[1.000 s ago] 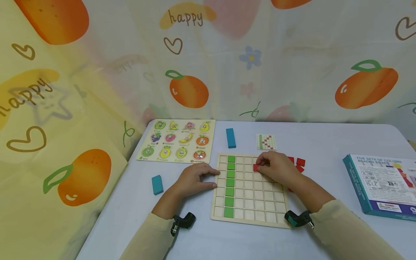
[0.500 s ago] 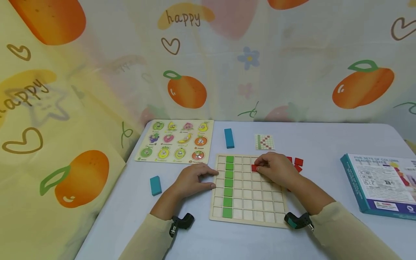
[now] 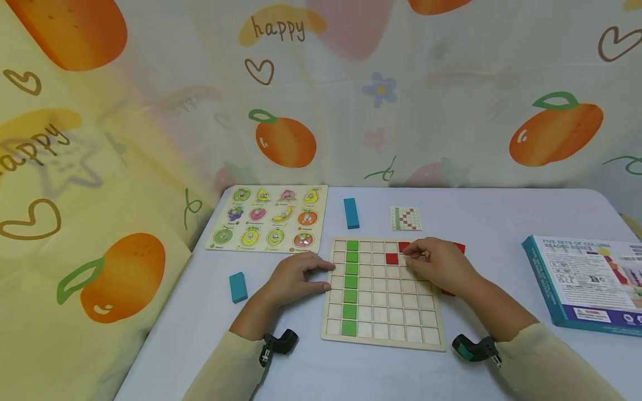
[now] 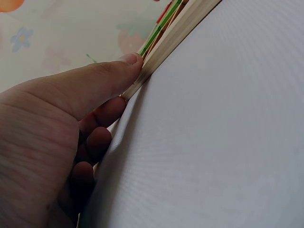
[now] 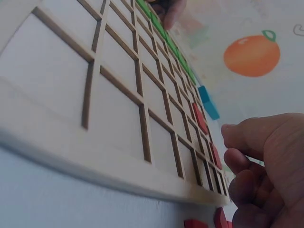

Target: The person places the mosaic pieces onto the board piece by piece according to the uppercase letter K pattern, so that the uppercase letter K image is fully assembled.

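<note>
A wooden grid board (image 3: pixel 384 343) lies on the white table, with a column of green tiles (image 3: pixel 351 282) near its left side. Two red pieces sit in its upper cells: a red tile (image 3: pixel 392 259) in the second row and another red tile (image 3: pixel 403 246) in the top row, partly behind the fingers. My left hand (image 3: pixel 298 278) rests its thumb and fingertips against the board's left edge; the left wrist view shows the thumb (image 4: pixel 109 78) at the wooden rim. Above the board's upper right, my right hand (image 3: pixel 441 262) has loosely bent fingers, with nothing visible between them.
More red tiles (image 3: pixel 460 247) lie right of the board, partly hidden by the right hand. Behind it are a small pattern card (image 3: pixel 406 219) and a blue block (image 3: pixel 351 213). Another blue block (image 3: pixel 238 287), a fruit picture board (image 3: pixel 266 218) and a box (image 3: pixel 587 284) surround it.
The right hand has let go of the red tile in the second row and moved slightly right. The left hand stays at the board's edge.
</note>
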`<state>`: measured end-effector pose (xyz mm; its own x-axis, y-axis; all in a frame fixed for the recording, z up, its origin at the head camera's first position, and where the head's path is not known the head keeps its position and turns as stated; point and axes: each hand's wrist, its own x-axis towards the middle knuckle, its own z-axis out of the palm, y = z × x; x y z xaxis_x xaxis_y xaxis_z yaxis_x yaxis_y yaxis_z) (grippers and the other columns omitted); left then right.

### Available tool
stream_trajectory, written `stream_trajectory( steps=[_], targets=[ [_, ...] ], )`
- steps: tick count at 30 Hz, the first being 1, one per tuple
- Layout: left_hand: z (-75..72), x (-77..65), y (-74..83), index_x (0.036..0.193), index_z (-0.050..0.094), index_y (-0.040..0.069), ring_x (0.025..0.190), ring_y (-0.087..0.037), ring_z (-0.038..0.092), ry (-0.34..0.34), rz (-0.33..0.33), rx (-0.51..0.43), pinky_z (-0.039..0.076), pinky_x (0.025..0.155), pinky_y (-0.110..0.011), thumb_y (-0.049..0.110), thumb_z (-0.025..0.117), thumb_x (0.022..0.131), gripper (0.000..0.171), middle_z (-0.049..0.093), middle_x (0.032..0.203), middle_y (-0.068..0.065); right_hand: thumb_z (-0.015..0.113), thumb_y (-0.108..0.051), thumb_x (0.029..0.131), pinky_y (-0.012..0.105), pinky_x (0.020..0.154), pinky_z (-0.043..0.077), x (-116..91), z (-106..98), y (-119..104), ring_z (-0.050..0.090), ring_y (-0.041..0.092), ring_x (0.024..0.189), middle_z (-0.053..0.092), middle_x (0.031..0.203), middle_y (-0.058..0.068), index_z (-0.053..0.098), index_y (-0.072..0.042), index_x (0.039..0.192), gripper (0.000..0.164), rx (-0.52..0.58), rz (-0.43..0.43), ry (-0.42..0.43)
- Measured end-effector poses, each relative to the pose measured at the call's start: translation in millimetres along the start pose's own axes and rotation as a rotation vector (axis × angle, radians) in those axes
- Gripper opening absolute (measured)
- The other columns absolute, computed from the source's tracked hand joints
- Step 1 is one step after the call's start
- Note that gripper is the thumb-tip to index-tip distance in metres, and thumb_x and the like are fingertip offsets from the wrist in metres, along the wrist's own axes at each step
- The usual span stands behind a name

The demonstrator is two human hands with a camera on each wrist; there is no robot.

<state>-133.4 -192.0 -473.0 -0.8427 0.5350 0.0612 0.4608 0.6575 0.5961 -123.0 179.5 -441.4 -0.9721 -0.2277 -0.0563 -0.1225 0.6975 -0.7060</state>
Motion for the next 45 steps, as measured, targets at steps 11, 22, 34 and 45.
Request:
stream_trajectory(
  steps=[11, 22, 34, 45],
  targets=[
    [-0.5, -1.5, 0.7, 0.126, 0.079, 0.028, 0.097, -0.007, 0.056, -0.003, -0.012, 0.009, 0.047, 0.082, -0.031, 0.032, 0.091, 0.088, 0.041, 0.071, 0.121, 0.017, 0.079, -0.021, 0.096, 0.036, 0.077, 0.052, -21, -11, 12, 0.060, 0.021, 0.092, 0.071, 0.099, -0.001, 0.078, -0.009, 0.115, 0.022, -0.049, 0.017, 0.049],
    [-0.7, -1.6, 0.4, 0.127, 0.078, 0.029, 0.098, -0.008, 0.056, 0.001, -0.020, 0.007, 0.046, 0.082, -0.032, 0.032, 0.091, 0.087, 0.042, 0.071, 0.123, 0.017, 0.083, -0.023, 0.093, 0.032, 0.065, 0.049, -44, -20, 27, 0.057, 0.020, 0.084, 0.072, 0.102, 0.002, 0.078, -0.009, 0.117, 0.028, -0.084, 0.051, 0.066],
    [-1.1, -1.5, 1.3, 0.127, 0.078, 0.028, 0.097, -0.009, 0.056, 0.001, -0.025, 0.011, 0.046, 0.082, -0.032, 0.033, 0.091, 0.088, 0.042, 0.071, 0.122, 0.016, 0.089, -0.027, 0.087, 0.035, 0.072, 0.053, -57, -27, 45, 0.061, 0.026, 0.094, 0.071, 0.109, 0.008, 0.078, -0.010, 0.114, 0.034, -0.158, 0.065, 0.047],
    [-0.6, -0.1, 2.0, 0.128, 0.078, 0.029, 0.096, -0.009, 0.056, 0.002, -0.011, 0.012, 0.047, 0.083, -0.032, 0.033, 0.091, 0.088, 0.042, 0.071, 0.122, 0.015, 0.086, -0.016, 0.088, 0.036, 0.070, 0.052, -61, -26, 43, 0.058, 0.025, 0.090, 0.070, 0.105, 0.005, 0.077, -0.013, 0.104, 0.018, -0.169, 0.071, 0.017]
  ],
)
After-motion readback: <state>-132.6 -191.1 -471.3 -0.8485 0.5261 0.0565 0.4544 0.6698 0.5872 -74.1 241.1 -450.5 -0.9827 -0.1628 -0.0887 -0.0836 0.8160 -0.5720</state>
